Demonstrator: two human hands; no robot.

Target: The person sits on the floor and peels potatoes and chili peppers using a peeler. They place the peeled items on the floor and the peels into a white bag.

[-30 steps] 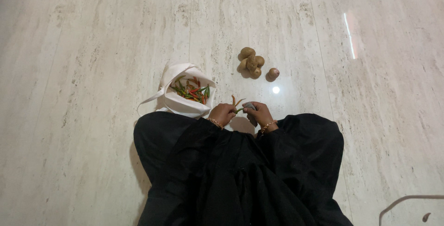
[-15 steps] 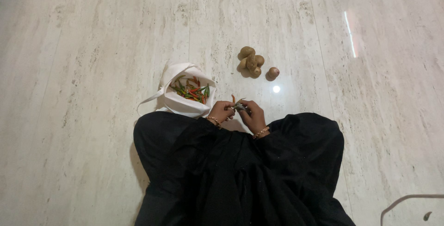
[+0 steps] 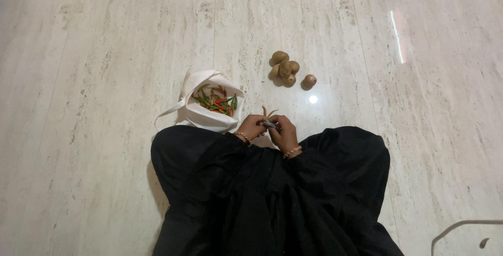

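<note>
- Black clothing is seen nearest, spread over the lap of a person seated on a pale marble floor.
- Just beyond it, the left hand and right hand are held together, each wrist ringed by a gold bracelet.
- Both grips are closed on a small grey object; orange chilli tips are seen just past the fingers.
- Left of the hands, a white cloth bag filled with red and green chillies is set.
- Farther off, a cluster of potatoes is laid, one potato just apart.
</note>
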